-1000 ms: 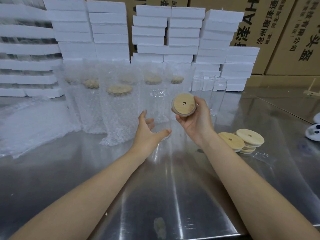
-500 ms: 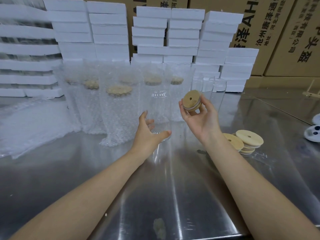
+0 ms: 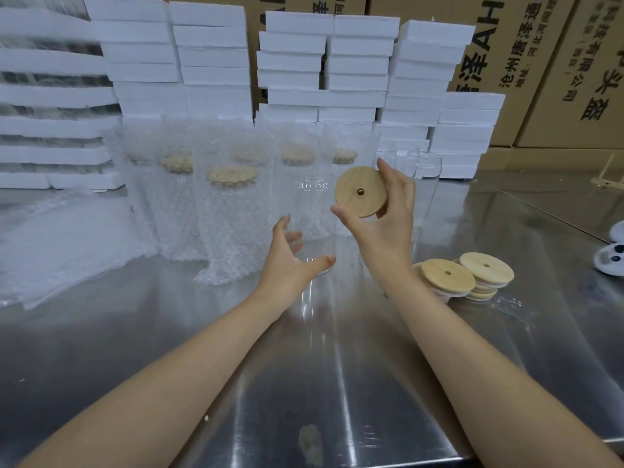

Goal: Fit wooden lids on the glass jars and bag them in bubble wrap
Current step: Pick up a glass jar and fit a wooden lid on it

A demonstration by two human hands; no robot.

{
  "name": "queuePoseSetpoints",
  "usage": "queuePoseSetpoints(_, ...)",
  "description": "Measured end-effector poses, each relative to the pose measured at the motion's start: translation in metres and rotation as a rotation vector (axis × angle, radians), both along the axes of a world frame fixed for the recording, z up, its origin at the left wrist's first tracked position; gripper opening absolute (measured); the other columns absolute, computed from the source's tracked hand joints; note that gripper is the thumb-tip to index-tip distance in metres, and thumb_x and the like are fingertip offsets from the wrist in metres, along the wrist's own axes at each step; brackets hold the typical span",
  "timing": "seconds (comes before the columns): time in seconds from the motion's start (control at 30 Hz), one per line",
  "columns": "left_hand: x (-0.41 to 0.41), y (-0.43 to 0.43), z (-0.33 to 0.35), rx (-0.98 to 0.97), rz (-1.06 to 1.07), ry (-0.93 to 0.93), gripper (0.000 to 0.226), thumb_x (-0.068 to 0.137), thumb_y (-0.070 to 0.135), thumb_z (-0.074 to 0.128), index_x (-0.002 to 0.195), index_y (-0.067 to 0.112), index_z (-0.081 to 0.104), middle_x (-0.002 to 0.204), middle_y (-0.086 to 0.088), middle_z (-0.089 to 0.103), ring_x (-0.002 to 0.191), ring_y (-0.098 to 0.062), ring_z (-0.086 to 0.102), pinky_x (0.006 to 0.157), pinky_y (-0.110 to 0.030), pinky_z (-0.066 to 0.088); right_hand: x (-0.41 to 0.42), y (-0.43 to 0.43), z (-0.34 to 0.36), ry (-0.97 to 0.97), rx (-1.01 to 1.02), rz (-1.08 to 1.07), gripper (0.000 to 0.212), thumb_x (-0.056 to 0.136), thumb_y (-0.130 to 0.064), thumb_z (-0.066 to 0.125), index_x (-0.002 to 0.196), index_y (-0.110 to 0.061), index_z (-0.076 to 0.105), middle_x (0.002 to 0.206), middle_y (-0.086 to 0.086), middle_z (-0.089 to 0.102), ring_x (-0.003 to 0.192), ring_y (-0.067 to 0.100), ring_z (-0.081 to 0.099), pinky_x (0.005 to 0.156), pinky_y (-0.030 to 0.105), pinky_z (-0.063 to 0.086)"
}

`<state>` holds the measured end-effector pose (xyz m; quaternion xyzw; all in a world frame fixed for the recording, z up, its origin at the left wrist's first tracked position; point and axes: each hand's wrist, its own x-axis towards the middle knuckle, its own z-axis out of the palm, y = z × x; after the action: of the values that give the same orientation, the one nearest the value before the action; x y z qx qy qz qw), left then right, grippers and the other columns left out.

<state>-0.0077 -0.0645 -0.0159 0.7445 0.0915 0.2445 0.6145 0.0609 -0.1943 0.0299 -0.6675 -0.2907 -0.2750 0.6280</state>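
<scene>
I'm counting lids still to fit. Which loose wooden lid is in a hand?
The wooden lid pinched in the right hand, raised on edge, hole toward the camera. The other loose lids lie flat in stacks on the table.

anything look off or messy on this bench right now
Nothing looks spilled or broken. Two small things: the loose lids right of the right hand lie in slumped, overlapping stacks, and a dull smudge marks the steel table near its front edge.

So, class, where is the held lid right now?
Head view, right of centre: the lid is pinched in the right hand, beside the unlidded jar.
</scene>
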Motion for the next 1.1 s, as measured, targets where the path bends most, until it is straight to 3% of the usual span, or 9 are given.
queuePoseSetpoints(0.1,0.0,0.001,0.001,0.007,-0.002,0.003,0.104,0.072,0.024,0.084,0.15,0.03,0.015,0.132,0.006,0.043,0.12,-0.007,0.045,0.076,-0.01,0.037,-0.002,-0.001,0.0,-0.069,0.046,0.022,0.084,0.068,-0.021,0.088,0.137,-0.031,0.041,0.129,-0.009,0.04,0.121,-0.004,0.043,0.102,0.036,0.047)
queuePoseSetpoints(0.2,0.0,0.001,0.001,0.035,-0.015,0.009,0.105,0.072,0.025,0.084,0.15,0.031,0.015,0.131,0.007,0.042,0.12,-0.006,0.044,0.081,-0.012,0.039,-0.004,-0.001,0.002,-0.107,0.093,0.059,0.077,0.07,-0.021,0.087,0.13,-0.04,0.043,0.13,-0.011,0.042,0.125,0.008,0.047,0.096,0.03,0.05)
queuePoseSetpoints(0.33,-0.002,0.0,0.0,0.087,-0.055,0.016,0.112,0.069,0.025,0.087,0.151,0.032,0.011,0.131,0.009,0.041,0.128,-0.008,0.041,0.104,-0.029,0.04,-0.01,0.0,0.004,-0.068,0.152,0.12,0.061,0.075,-0.026,0.082,0.122,-0.04,0.046,0.13,0.001,0.05,0.121,0.018,0.053,0.094,0.025,0.05)
queuePoseSetpoints(0.43,-0.003,-0.002,0.0,0.131,-0.121,0.035,0.117,0.067,0.025,0.088,0.151,0.036,0.007,0.135,0.01,0.042,0.13,-0.007,0.041,0.107,-0.032,0.039,-0.014,-0.001,0.009,-0.096,0.122,0.07,0.048,0.079,-0.037,0.075,0.12,-0.032,0.052,0.126,-0.001,0.056,0.116,0.012,0.055,0.093,0.027,0.048)
queuePoseSetpoints(0.53,-0.004,-0.005,-0.001,0.144,-0.192,0.047,0.117,0.067,0.026,0.088,0.15,0.04,0.006,0.138,0.009,0.042,0.13,-0.005,0.041,0.098,-0.022,0.041,-0.015,-0.001,0.014,-0.086,0.079,0.087,0.035,0.083,-0.042,0.068,0.114,-0.026,0.06,0.122,-0.007,0.06,0.116,0.007,0.055,0.099,0.03,0.047)
queuePoseSetpoints(0.73,-0.007,-0.006,0.003,0.144,-0.225,0.048,0.117,0.069,0.024,0.087,0.151,0.037,0.004,0.141,0.006,0.041,0.131,-0.005,0.04,0.093,-0.015,0.04,-0.016,-0.001,0.019,-0.074,-0.052,0.16,0.018,0.092,-0.035,0.062,0.108,-0.029,0.06,0.124,-0.011,0.055,0.112,-0.007,0.052,0.092,0.012,0.04)
queuePoseSetpoints(0.87,-0.009,-0.008,0.004,0.15,-0.258,0.062,0.118,0.072,0.023,0.085,0.152,0.034,0.0,0.143,0.007,0.039,0.133,-0.006,0.038,0.093,-0.015,0.043,-0.019,0.004,0.016,-0.109,-0.139,0.196,0.012,0.098,-0.025,0.056,0.108,-0.032,0.058,0.123,-0.009,0.05,0.118,0.009,0.053,0.101,0.03,0.045)
queuePoseSetpoints(0.97,-0.01,-0.009,0.005,0.166,-0.253,0.082,0.118,0.073,0.025,0.084,0.153,0.031,-0.004,0.147,0.004,0.036,0.135,-0.007,0.035,0.103,-0.023,0.04,-0.017,0.007,0.013,-0.146,-0.163,0.172,0.013,0.099,-0.021,0.055,0.111,-0.024,0.059,0.121,0.002,0.051,0.106,0.009,0.061,0.094,0.037,0.051)
queuePoseSetpoints(1.1,-0.014,-0.01,0.011,0.327,-0.195,0.156,0.114,0.075,0.036,0.081,0.154,0.02,0.0,0.149,0.001,0.037,0.13,-0.006,0.038,0.102,-0.02,0.037,-0.008,0.01,0.007,-0.213,-0.21,0.106,0.029,0.091,-0.03,0.061,0.113,-0.012,0.06,0.122,-0.005,0.046,0.111,0.011,0.055,0.091,0.042,0.053)
